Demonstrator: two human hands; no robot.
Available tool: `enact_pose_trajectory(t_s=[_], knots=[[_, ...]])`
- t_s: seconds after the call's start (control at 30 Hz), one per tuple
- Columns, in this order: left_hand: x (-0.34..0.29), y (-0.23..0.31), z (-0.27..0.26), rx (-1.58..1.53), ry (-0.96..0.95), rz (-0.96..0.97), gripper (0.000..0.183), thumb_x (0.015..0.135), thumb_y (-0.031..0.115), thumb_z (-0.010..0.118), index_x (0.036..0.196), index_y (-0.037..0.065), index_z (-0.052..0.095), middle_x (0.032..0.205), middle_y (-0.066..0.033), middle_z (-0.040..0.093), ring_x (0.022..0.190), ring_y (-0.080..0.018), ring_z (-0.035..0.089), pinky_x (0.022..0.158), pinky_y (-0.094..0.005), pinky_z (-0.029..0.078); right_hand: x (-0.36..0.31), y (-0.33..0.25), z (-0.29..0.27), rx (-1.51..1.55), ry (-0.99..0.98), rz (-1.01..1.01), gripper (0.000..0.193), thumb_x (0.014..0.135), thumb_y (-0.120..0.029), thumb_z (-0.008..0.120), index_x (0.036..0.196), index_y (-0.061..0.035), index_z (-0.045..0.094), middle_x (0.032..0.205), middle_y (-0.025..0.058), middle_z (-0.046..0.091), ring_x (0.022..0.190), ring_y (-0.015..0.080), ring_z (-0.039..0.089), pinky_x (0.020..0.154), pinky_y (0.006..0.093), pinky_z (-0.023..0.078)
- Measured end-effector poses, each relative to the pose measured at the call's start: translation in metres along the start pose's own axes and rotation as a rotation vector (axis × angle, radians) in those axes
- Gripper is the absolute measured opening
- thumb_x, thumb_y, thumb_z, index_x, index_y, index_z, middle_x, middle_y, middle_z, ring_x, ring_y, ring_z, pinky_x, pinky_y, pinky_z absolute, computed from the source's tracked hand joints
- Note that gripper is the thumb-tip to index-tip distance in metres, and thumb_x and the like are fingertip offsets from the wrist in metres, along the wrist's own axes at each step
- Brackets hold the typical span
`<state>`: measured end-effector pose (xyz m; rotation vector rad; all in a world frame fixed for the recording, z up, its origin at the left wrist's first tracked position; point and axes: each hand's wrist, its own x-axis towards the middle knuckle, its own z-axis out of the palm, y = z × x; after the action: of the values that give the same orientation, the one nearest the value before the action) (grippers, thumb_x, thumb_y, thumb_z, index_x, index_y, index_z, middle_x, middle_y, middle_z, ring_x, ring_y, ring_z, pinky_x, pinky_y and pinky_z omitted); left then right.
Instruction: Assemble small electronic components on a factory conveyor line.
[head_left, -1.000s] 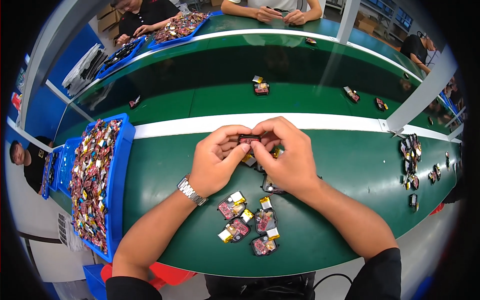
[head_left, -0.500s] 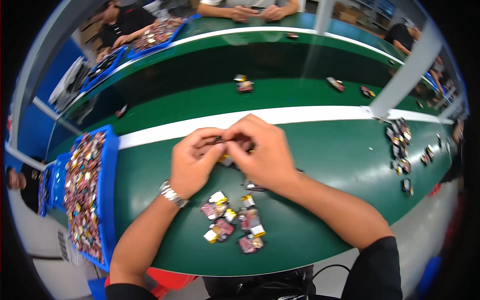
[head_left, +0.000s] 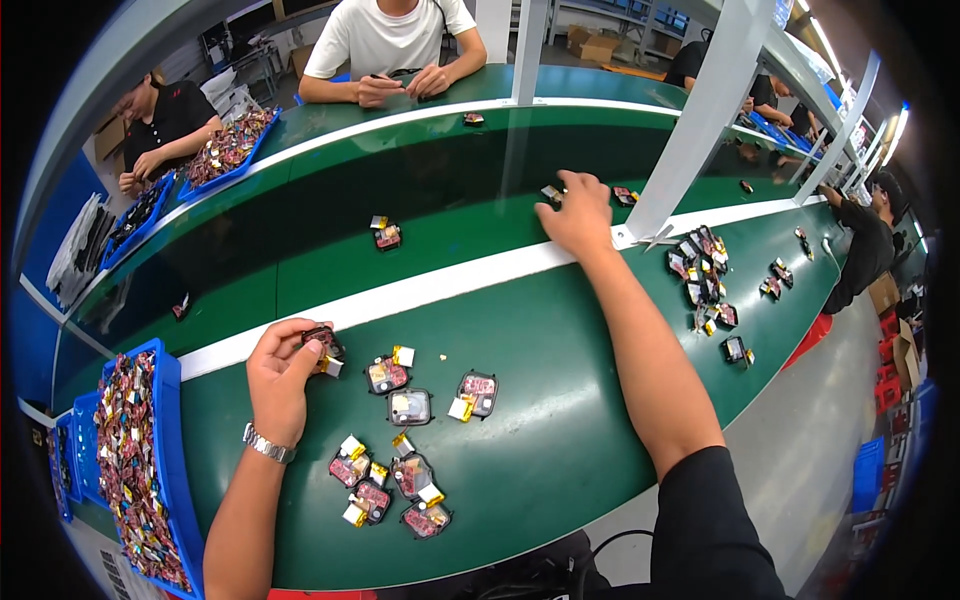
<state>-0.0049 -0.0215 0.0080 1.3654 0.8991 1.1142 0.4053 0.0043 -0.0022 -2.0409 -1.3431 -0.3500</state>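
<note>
My left hand [head_left: 277, 372], above the near bench, is closed on a small black-cased circuit board assembly [head_left: 328, 347] with a silver-and-yellow battery hanging from it. Stretched over the white rail, my right hand [head_left: 580, 217] has its thumb and fingers apart around another small assembly [head_left: 552, 193] on the green belt. Its fingers hide part of that piece, so contact is unclear. Between my arms lie several similar assemblies: an open black case with a red board [head_left: 478, 392], a pale-faced case [head_left: 409, 406], and a cluster with boards and batteries [head_left: 372, 502] nearer me.
A blue bin [head_left: 172, 450] full of small parts stands at the left. A grey post [head_left: 690, 120] rises from the white rail [head_left: 470, 279] right of my hand. More assemblies [head_left: 702, 265] are piled beyond my right forearm. Across the belt [head_left: 300, 235], other people work at a bench.
My hands have parted from working together in the middle. The left has moved left with an assembly; the right has reached forward and right over the belt. The view has shifted right.
</note>
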Motion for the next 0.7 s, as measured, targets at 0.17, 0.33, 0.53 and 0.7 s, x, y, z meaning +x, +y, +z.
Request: enact_pose_trajectory(t_s=[0.17, 0.33, 0.53, 0.7], knots=[[0.040, 0.010, -0.020, 0.227, 0.164, -0.141, 0.017, 0.090, 0.004, 0.059, 0.108, 0.003, 0.060, 0.100, -0.0034, 0.063, 0.080, -0.0083, 0.060, 0.062, -0.0212, 0.050, 0.014, 0.030, 0.009, -0.016, -0.180, 0.141, 0.055, 0.081, -0.022, 0.070, 0.129, -0.0007, 0.052, 0.123, 0.0170, 0.057, 0.115, 0.0366, 0.050, 0.098, 0.0478, 0.042], [0.105, -0.012, -0.058, 0.524, 0.034, 0.048, 0.015, 0.087, 0.003, 0.062, 0.101, 0.002, 0.065, 0.082, -0.0010, 0.062, 0.070, -0.0096, 0.060, 0.062, -0.0228, 0.049, 0.009, 0.035, 0.010, 0.200, -0.088, 0.163, 0.053, 0.077, -0.015, 0.075, 0.124, -0.0012, 0.055, 0.110, 0.0175, 0.062, 0.105, 0.0349, 0.055, 0.093, 0.0407, 0.045], [0.118, -0.029, -0.077, 0.941, -0.040, 0.193, 0.018, 0.084, 0.009, 0.066, 0.099, 0.000, 0.070, 0.095, -0.0098, 0.067, 0.079, -0.0146, 0.063, 0.072, -0.0280, 0.050, -0.068, -0.040, -0.025, 0.581, -0.097, -0.326, 0.052, 0.074, -0.007, 0.075, 0.122, -0.0047, 0.055, 0.100, 0.0122, 0.060, 0.098, 0.0308, 0.055, 0.088, 0.0395, 0.046], [0.109, 0.003, -0.035, 0.882, -0.097, 0.374, 0.028, 0.094, 0.015, 0.058, 0.115, -0.002, 0.064, 0.103, -0.0089, 0.068, 0.086, -0.0134, 0.061, 0.073, -0.0276, 0.051, -0.071, -0.069, -0.034, 0.761, -0.070, -0.619, 0.051, 0.071, -0.010, 0.075, 0.118, -0.0056, 0.055, 0.106, 0.0129, 0.059, 0.104, 0.0326, 0.053, 0.092, 0.0419, 0.045]])
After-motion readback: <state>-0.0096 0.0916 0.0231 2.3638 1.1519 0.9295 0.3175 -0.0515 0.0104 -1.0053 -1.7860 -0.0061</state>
